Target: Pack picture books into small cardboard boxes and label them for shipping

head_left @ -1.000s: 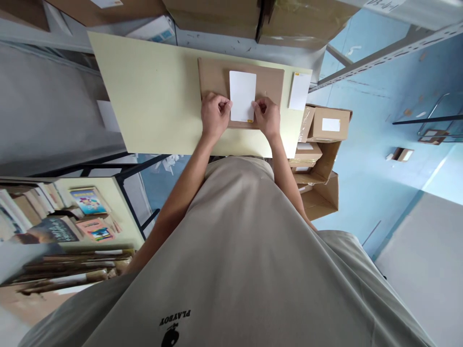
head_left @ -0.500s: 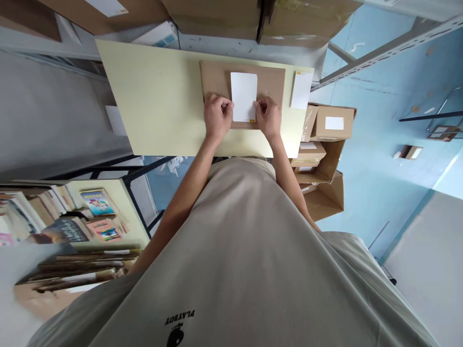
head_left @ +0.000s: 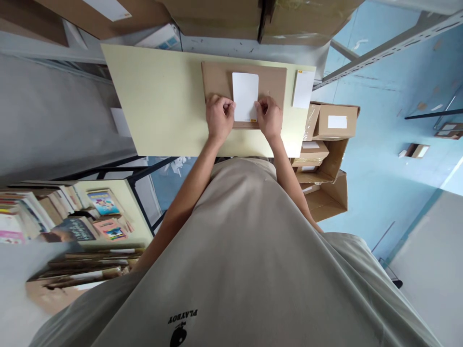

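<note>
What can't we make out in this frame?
Head view only:
- Fingertips of left hand and right hand: curled under, so the grip on the white label is unclear.
- Label print: too small.
- Near edge of the brown parcel: hidden by both hands.
- Books: blurred at left edge.

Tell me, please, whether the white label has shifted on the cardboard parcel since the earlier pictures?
No. The white label sits at the same spot on the cardboard parcel; both slid together in frame, so only the camera moved.

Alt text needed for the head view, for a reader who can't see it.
Seen from above, a person's left hand and right hand pinch the lower side edges of a white label lying on a flat brown cardboard parcel on a pale yellow table. A second label sheet lies beside the parcel.
</note>
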The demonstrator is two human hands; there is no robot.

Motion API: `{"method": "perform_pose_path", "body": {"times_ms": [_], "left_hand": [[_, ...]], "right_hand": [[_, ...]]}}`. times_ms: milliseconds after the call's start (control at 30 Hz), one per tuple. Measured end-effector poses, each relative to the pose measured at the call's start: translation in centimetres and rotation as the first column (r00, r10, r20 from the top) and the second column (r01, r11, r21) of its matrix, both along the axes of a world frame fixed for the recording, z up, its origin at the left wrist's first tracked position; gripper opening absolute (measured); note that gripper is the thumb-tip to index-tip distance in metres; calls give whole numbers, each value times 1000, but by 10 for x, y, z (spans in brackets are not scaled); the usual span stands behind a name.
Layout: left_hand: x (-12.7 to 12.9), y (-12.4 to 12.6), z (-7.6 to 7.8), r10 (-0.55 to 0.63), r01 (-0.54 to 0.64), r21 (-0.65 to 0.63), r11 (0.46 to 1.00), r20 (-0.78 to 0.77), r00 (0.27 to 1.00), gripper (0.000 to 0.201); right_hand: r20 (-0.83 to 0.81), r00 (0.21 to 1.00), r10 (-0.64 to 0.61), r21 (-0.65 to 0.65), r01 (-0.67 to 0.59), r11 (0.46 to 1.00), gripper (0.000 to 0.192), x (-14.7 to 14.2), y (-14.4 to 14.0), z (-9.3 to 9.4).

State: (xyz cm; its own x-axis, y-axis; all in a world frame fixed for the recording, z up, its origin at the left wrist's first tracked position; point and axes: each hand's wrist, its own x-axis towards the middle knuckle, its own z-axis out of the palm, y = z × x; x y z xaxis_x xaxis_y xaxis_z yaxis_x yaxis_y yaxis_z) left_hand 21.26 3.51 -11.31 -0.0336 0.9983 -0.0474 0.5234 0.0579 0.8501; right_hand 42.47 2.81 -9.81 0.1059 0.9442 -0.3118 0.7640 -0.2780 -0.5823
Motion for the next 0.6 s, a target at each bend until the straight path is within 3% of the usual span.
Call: {"method": "perform_pose_path", "body": {"times_ms": [367,600], "left_hand": [[3,-3,7,4,-4,-6,1000,0,1000,31],[0,-4,-11,14,-14,-28,999,-23,1000,28]], "right_hand": [[-54,999,-5,-64,2,998,58,-2,-2,15],[-1,1000,-13,-83,13,996,33,-7,-2,26]]}}
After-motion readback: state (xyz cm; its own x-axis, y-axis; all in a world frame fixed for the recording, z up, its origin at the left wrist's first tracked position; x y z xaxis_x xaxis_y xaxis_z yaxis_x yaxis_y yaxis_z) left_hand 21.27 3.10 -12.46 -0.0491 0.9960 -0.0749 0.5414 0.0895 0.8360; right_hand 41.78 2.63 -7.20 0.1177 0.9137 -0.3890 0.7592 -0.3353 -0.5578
